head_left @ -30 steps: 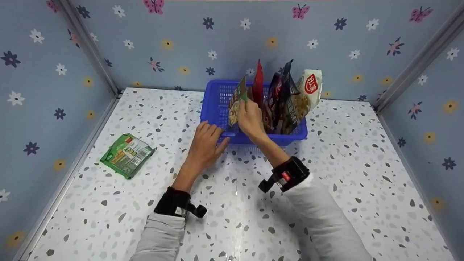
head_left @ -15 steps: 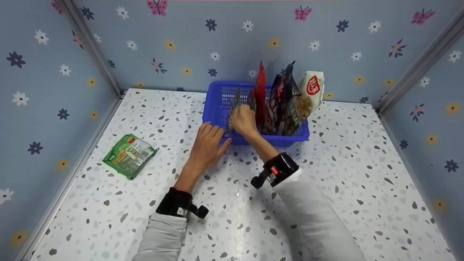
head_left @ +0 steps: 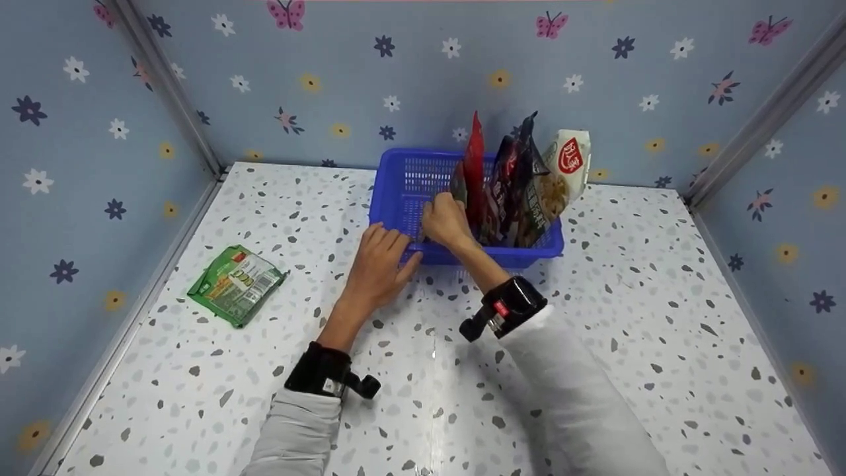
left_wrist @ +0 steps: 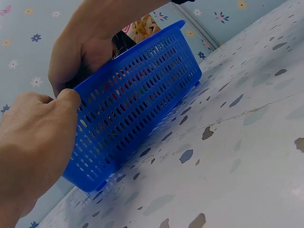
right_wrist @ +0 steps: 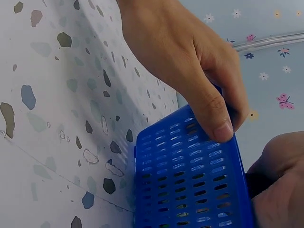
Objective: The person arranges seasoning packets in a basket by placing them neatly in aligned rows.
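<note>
My left hand (head_left: pixel 380 264) grips the near rim of a blue plastic basket (head_left: pixel 390 178), thumb outside and fingers over the edge, as the right wrist view shows. Inside the basket is my right hand (head_left: pixel 446 221), knuckles up, with its fingertips hidden below. Whether they hold anything cannot be seen. Close behind it stands a small greenish packet (head_left: pixel 457 185), partly covered, then a red packet (head_left: pixel 474 165). Dark food bags (head_left: pixel 503 188) and a cream bag with a red label (head_left: pixel 562 165) lean at the basket's right end.
A green food packet (head_left: pixel 238 284) lies flat on the speckled white table (head_left: pixel 317 218), left of the hands. Blue flower-patterned panels (head_left: pixel 330 79) enclose the table at the back and both sides. The basket stands close to the back panel.
The packet pinched in my right hand has gone down into the basket and out of sight. That hand has moved slightly left and lower. My left hand stays on the rim.
</note>
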Tool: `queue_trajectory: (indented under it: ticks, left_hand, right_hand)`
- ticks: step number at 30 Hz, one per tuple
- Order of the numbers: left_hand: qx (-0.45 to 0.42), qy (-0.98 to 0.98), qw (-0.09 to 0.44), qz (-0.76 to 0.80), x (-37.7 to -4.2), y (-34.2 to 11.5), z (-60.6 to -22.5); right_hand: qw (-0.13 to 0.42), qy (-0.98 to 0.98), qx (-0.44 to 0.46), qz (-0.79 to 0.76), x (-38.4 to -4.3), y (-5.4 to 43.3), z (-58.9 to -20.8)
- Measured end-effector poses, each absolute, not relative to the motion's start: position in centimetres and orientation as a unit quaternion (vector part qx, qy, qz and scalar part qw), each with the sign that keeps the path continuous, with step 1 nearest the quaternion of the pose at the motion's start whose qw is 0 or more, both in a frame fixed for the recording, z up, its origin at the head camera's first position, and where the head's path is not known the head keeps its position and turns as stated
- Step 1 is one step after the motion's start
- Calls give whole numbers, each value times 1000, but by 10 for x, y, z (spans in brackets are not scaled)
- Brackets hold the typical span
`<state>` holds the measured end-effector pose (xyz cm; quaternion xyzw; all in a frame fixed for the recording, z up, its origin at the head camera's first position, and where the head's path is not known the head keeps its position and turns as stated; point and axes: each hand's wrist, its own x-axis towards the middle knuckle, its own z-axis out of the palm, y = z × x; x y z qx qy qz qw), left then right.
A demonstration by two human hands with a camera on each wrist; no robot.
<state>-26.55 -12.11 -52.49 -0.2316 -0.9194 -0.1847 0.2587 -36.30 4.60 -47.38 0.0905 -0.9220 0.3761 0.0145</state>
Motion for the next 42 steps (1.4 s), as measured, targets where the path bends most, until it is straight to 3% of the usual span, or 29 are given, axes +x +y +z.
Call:
queue_trajectory:
  ticks: [9,21,42]
  left_hand:
    - [-228,-916,268,-191,-266,-121,-526]
    - [-227,-920,259,-189,-266,-120,-524]
    - [-225,-922,257,-184,-265,-120,-526]
  right_hand:
    - [19,-935,89,343,-327,49,-442]
    - [7,-931,72,358,-322,55,-439]
    - [44,-934,99,341,-303,75,-438]
